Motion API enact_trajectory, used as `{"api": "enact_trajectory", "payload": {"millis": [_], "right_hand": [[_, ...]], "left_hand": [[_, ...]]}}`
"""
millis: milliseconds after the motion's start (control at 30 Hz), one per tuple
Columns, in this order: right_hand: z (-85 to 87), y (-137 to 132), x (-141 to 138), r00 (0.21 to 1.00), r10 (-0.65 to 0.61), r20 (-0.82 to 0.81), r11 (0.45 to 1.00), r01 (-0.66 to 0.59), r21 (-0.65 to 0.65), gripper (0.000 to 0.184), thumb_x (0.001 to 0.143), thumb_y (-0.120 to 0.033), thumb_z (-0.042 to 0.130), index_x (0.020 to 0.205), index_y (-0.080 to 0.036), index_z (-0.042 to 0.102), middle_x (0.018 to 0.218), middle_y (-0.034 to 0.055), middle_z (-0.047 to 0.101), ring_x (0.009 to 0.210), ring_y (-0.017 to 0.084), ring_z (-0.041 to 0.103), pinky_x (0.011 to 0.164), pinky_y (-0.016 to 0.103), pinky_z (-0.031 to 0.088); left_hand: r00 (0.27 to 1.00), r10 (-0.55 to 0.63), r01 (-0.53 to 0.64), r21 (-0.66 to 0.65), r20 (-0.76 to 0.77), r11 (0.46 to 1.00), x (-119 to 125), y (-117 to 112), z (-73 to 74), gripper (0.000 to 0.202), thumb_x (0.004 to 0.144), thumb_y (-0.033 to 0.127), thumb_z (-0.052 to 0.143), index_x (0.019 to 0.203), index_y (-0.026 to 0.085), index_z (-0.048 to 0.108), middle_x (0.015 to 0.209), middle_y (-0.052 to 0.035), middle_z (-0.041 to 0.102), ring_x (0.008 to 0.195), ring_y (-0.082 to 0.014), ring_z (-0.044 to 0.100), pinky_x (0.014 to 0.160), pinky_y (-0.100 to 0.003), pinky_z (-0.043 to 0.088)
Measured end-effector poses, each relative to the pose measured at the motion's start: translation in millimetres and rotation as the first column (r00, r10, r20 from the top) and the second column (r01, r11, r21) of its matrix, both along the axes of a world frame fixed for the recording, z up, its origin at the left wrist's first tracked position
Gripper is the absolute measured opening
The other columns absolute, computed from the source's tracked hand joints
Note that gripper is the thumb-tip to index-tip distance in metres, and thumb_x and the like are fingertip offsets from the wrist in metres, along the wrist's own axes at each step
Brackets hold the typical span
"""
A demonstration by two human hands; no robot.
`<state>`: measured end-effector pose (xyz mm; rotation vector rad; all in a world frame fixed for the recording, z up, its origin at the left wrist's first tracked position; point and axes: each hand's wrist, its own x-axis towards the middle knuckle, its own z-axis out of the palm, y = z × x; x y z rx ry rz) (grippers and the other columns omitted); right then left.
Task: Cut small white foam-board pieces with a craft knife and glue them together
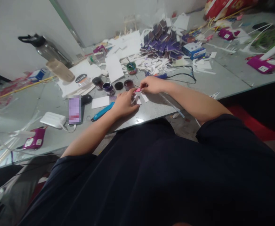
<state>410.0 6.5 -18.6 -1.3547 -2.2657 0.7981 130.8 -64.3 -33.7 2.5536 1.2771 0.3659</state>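
Over the near edge of the table, my left hand (125,103) lies palm down with its thumb and forefinger apart. Its forefinger tip touches a small bright pink piece (137,90). From the other side, my right hand (151,84) pinches the pink piece between bent fingers. Small white strips (144,98) lie on the table below the fingertips, partly hidden by my left hand. A blue utility knife (102,112) rests beside my left wrist. Just behind the hands stand an open jar of brownish paint (128,84), a black lid (119,85) and a jar of dark purple paint (108,88).
A heap of purple-painted pieces (161,42) lies at the back among white scraps. A blue box (194,51), a green jar (131,68) and a blue-handled tool with a black cord (161,76) sit nearby. Left are a phone (74,110), a white power bank (52,120) and a bottle (50,50).
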Motion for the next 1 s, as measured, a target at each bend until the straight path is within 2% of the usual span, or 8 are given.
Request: {"api": "enact_trajectory", "payload": {"millis": [100,167,267,367,533,667,800,1000], "right_hand": [[1.3,5,10,0.997,0.069,0.043,0.995,-0.071,0.064,0.012,0.106,-0.027,0.103,0.099,-0.026,0.093,0.101,0.0084,0.092,0.092,0.030,0.082,0.090,0.045,0.061],[4.5,7,18,0.987,0.132,0.095,0.988,-0.138,0.067,0.017,0.103,-0.031,0.108,0.097,-0.026,0.093,0.097,0.0077,0.091,0.086,0.029,0.079,0.084,0.044,0.058],[13.2,3,23,0.953,0.193,0.232,0.980,-0.198,0.000,0.022,0.093,-0.023,0.114,0.090,-0.024,0.092,0.088,0.0032,0.088,0.081,0.024,0.077,0.080,0.041,0.054],[22.0,-5,20,0.924,0.192,0.330,0.981,-0.184,-0.057,0.026,0.089,-0.008,0.114,0.089,-0.021,0.092,0.086,0.0005,0.088,0.081,0.022,0.078,0.081,0.038,0.053],[26.2,-13,11,0.928,0.194,0.317,0.981,-0.186,-0.057,0.030,0.093,0.007,0.101,0.084,-0.019,0.090,0.078,-0.0019,0.084,0.075,0.018,0.074,0.080,0.036,0.049],[26.7,-14,10,0.928,0.211,0.308,0.978,-0.202,-0.061,0.033,0.095,0.008,0.097,0.081,-0.019,0.087,0.076,-0.0020,0.082,0.074,0.018,0.071,0.078,0.038,0.047],[29.2,-18,9,0.919,0.234,0.318,0.972,-0.223,-0.069,0.036,0.095,0.008,0.094,0.078,-0.020,0.081,0.075,-0.0019,0.081,0.075,0.017,0.068,0.081,0.039,0.047],[32.6,-23,5,0.911,0.219,0.350,0.976,-0.208,-0.068,0.038,0.093,0.011,0.087,0.076,-0.020,0.076,0.072,-0.0018,0.077,0.075,0.018,0.065,0.082,0.039,0.047]], "left_hand": [[1.000,-0.006,0.006,0.006,0.002,1.000,0,-1,1.1,0.090,0.104,0.046,0.082,0.188,0.028,0.058,0.166,-0.0221,0.086,0.158,-0.0518,0.077,0.137,-0.080,0.057],[1.000,-0.020,0.020,0.012,0.010,1.000,-1,0,0.8,0.088,0.104,0.045,0.083,0.188,0.031,0.059,0.166,-0.0204,0.086,0.157,-0.0507,0.078,0.137,-0.078,0.058],[1.000,-0.024,0.024,0.013,0.004,1.000,-1,2,-0.6,0.088,0.104,0.046,0.083,0.187,0.032,0.059,0.167,-0.0197,0.086,0.158,-0.0498,0.078,0.137,-0.077,0.060],[1.000,-0.015,0.015,0.014,-0.013,1.000,-2,4,-1.5,0.089,0.104,0.047,0.083,0.187,0.030,0.058,0.167,-0.0206,0.086,0.159,-0.0505,0.078,0.136,-0.077,0.061],[0.999,-0.024,0.024,0.003,-0.027,1.000,-3,4,-0.4,0.089,0.105,0.047,0.082,0.189,0.029,0.057,0.169,-0.0230,0.084,0.162,-0.0518,0.076,0.137,-0.079,0.059],[0.999,-0.036,0.037,0.021,-0.026,0.999,-3,2,3.1,0.078,0.106,0.049,0.082,0.180,0.031,0.066,0.176,-0.0218,0.081,0.168,-0.0504,0.072,0.140,-0.077,0.056],[0.984,-0.151,0.156,0.045,-0.092,0.987,1,-3,7.4,0.061,0.107,0.054,0.082,0.164,0.029,0.081,0.187,-0.0193,0.075,0.175,-0.0504,0.066,0.144,-0.075,0.051],[0.938,-0.262,0.282,0.061,-0.225,0.958,5,-6,7.0,0.073,0.113,0.060,0.076,0.180,0.031,0.078,0.199,-0.0175,0.066,0.189,-0.0552,0.050,0.151,-0.081,0.033]]}}
